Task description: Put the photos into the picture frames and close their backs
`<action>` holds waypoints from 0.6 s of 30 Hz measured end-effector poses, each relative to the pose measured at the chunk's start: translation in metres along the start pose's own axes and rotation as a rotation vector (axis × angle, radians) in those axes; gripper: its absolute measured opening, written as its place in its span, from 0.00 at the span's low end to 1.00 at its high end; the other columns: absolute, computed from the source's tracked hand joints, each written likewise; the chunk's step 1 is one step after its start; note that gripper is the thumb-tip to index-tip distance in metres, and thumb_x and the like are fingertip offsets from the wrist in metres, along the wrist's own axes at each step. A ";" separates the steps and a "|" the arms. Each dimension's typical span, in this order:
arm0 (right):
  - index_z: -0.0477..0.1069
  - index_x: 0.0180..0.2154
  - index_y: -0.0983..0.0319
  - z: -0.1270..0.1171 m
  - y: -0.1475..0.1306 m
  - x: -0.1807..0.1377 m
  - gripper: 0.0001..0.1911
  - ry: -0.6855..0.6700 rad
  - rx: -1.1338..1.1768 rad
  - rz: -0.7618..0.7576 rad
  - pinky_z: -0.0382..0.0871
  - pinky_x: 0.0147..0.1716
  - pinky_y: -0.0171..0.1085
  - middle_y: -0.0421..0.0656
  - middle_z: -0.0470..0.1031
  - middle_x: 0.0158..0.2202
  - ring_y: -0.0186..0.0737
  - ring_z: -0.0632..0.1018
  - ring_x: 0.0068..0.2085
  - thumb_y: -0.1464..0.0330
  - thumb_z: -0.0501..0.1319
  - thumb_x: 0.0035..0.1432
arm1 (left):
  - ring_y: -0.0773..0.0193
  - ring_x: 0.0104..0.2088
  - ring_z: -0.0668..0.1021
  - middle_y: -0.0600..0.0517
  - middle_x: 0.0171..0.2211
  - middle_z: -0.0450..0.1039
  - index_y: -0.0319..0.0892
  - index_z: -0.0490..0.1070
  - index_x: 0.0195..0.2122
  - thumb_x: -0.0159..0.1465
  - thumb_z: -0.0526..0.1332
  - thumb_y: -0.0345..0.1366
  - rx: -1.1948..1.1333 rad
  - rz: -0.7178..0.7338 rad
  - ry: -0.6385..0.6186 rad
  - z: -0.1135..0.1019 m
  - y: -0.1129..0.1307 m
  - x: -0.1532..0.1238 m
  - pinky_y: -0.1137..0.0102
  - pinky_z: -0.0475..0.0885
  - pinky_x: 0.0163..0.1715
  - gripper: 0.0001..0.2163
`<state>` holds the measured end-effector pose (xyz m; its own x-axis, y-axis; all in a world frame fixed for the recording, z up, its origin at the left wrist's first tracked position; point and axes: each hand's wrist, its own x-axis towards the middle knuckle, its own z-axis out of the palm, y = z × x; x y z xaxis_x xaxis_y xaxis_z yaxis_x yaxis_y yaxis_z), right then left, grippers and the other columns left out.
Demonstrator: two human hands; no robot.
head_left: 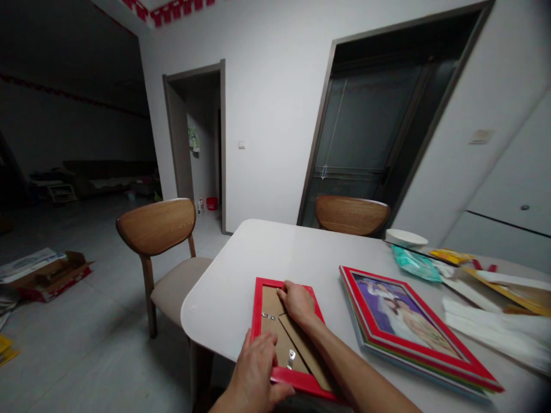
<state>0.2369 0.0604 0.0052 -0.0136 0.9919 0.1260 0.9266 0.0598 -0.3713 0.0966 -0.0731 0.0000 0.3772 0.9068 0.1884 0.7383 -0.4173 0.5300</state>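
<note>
A red picture frame (258, 304) lies face down on the white table, with its brown backing board (271, 338) showing. Small metal hangers are fixed to the board, and a stand flap runs along it under my right forearm. My left hand (256, 367) grips the frame's near left corner, thumb at the near edge and fingers over the left side. Over the far part of the board is my right hand (297, 301), its fingers curled down against the backing close to the far edge. Whatever is under those fingertips is hidden.
Right of the hands lies a stack of frames, topped by a red-framed photo (404, 315). Beyond it are a teal packet (415, 264), a white bowl (407, 238) and packaging (508, 287). Wooden chairs (159, 226) stand by the table (293, 246); an open carton (54, 275) is on the floor.
</note>
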 end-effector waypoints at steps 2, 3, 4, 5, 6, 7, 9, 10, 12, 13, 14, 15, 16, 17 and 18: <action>0.70 0.33 0.62 0.001 0.001 0.005 0.14 0.011 0.014 0.057 0.60 0.31 0.35 0.49 0.74 0.34 0.41 0.73 0.37 0.62 0.51 0.52 | 0.49 0.50 0.64 0.36 0.47 0.65 0.32 0.59 0.49 0.43 0.67 0.34 0.046 -0.008 -0.022 -0.002 0.003 0.000 0.51 0.54 0.52 0.31; 0.70 0.33 0.62 0.001 0.001 0.007 0.14 0.016 0.027 0.080 0.60 0.32 0.36 0.50 0.74 0.35 0.42 0.72 0.37 0.62 0.52 0.51 | 0.48 0.50 0.65 0.36 0.47 0.65 0.32 0.59 0.49 0.43 0.67 0.33 0.068 -0.006 -0.026 -0.002 0.004 0.000 0.51 0.54 0.52 0.31; 0.70 0.33 0.63 0.000 0.001 0.008 0.14 0.022 0.044 0.100 0.60 0.32 0.36 0.51 0.74 0.35 0.43 0.72 0.38 0.62 0.52 0.50 | 0.48 0.50 0.65 0.35 0.47 0.65 0.31 0.59 0.49 0.44 0.66 0.32 0.090 0.002 -0.023 -0.002 0.003 0.000 0.50 0.54 0.52 0.30; 0.70 0.33 0.64 0.000 0.001 0.009 0.13 0.028 0.065 0.120 0.60 0.32 0.36 0.52 0.73 0.35 0.43 0.72 0.38 0.63 0.52 0.50 | 0.48 0.50 0.65 0.35 0.47 0.64 0.31 0.60 0.48 0.44 0.66 0.32 0.112 0.016 -0.017 -0.002 0.002 -0.001 0.50 0.54 0.52 0.30; 0.70 0.32 0.64 -0.001 0.000 0.010 0.13 0.035 0.090 0.139 0.60 0.32 0.37 0.53 0.73 0.36 0.44 0.72 0.38 0.63 0.53 0.50 | 0.48 0.49 0.66 0.36 0.48 0.64 0.31 0.60 0.48 0.44 0.65 0.31 0.133 0.036 -0.007 -0.002 0.000 -0.001 0.49 0.55 0.51 0.29; 0.71 0.32 0.65 -0.002 -0.001 0.010 0.13 0.041 0.118 0.155 0.60 0.32 0.37 0.54 0.73 0.35 0.44 0.73 0.38 0.64 0.53 0.49 | 0.48 0.49 0.66 0.36 0.48 0.64 0.32 0.60 0.48 0.44 0.65 0.30 0.154 0.061 0.009 0.000 -0.002 -0.002 0.49 0.56 0.51 0.29; 0.71 0.29 0.66 -0.006 -0.003 0.010 0.12 0.048 0.189 0.175 0.60 0.31 0.37 0.54 0.74 0.34 0.44 0.73 0.36 0.64 0.55 0.47 | 0.49 0.48 0.68 0.37 0.47 0.65 0.34 0.60 0.48 0.44 0.64 0.30 0.197 0.130 0.050 0.005 -0.007 -0.004 0.48 0.57 0.49 0.28; 0.72 0.28 0.66 -0.008 -0.004 0.009 0.12 0.050 0.234 0.174 0.61 0.30 0.36 0.54 0.74 0.32 0.44 0.73 0.35 0.64 0.56 0.46 | 0.49 0.48 0.68 0.38 0.47 0.65 0.36 0.61 0.47 0.44 0.64 0.30 0.218 0.166 0.073 0.010 -0.010 -0.004 0.47 0.57 0.49 0.27; 0.72 0.25 0.66 -0.017 -0.005 0.004 0.13 0.056 0.343 0.146 0.61 0.29 0.35 0.51 0.74 0.28 0.42 0.73 0.32 0.62 0.57 0.45 | 0.48 0.48 0.68 0.40 0.47 0.65 0.39 0.64 0.42 0.43 0.64 0.31 0.258 0.212 0.118 0.019 -0.014 -0.004 0.47 0.58 0.48 0.22; 0.72 0.24 0.65 -0.023 -0.003 0.000 0.14 0.063 0.407 0.120 0.61 0.29 0.35 0.50 0.74 0.27 0.40 0.73 0.30 0.61 0.57 0.45 | 0.49 0.48 0.67 0.41 0.47 0.66 0.40 0.65 0.39 0.43 0.64 0.31 0.270 0.224 0.136 0.023 -0.016 -0.003 0.48 0.58 0.48 0.20; 0.72 0.24 0.65 -0.030 0.001 -0.005 0.14 0.074 0.476 0.090 0.62 0.30 0.34 0.48 0.74 0.26 0.39 0.73 0.30 0.60 0.57 0.45 | 0.49 0.48 0.67 0.42 0.47 0.66 0.41 0.66 0.37 0.43 0.64 0.30 0.275 0.236 0.151 0.025 -0.018 -0.002 0.49 0.59 0.48 0.18; 0.72 0.25 0.64 -0.037 0.007 -0.011 0.14 0.094 0.547 0.062 0.62 0.31 0.33 0.46 0.74 0.28 0.37 0.73 0.31 0.59 0.56 0.45 | 0.50 0.48 0.68 0.43 0.47 0.66 0.42 0.66 0.36 0.43 0.63 0.29 0.267 0.253 0.160 0.024 -0.019 0.001 0.51 0.60 0.48 0.17; 0.72 0.27 0.63 -0.045 0.014 -0.018 0.14 0.121 0.620 0.044 0.62 0.33 0.33 0.45 0.74 0.30 0.36 0.72 0.33 0.59 0.56 0.46 | 0.51 0.48 0.68 0.44 0.47 0.67 0.42 0.66 0.37 0.44 0.62 0.27 0.244 0.278 0.165 0.021 -0.020 0.004 0.53 0.61 0.48 0.17; 0.71 0.30 0.62 -0.053 0.023 -0.027 0.15 0.155 0.692 0.040 0.62 0.35 0.32 0.44 0.74 0.33 0.36 0.72 0.35 0.59 0.55 0.46 | 0.52 0.47 0.69 0.44 0.46 0.67 0.43 0.65 0.38 0.45 0.61 0.27 0.202 0.298 0.173 0.014 -0.020 0.009 0.55 0.62 0.47 0.17; 0.70 0.33 0.62 -0.059 0.032 -0.036 0.16 0.190 0.764 0.053 0.62 0.36 0.32 0.44 0.73 0.36 0.36 0.71 0.37 0.58 0.54 0.47 | 0.53 0.46 0.70 0.44 0.46 0.68 0.43 0.65 0.39 0.47 0.61 0.27 0.141 0.311 0.176 0.005 -0.018 0.014 0.57 0.64 0.46 0.17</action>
<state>0.2891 0.0201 0.0428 0.1518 0.9636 0.2200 0.4085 0.1415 -0.9017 0.0913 -0.0533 -0.0113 0.5026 0.7270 0.4679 0.6777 -0.6673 0.3089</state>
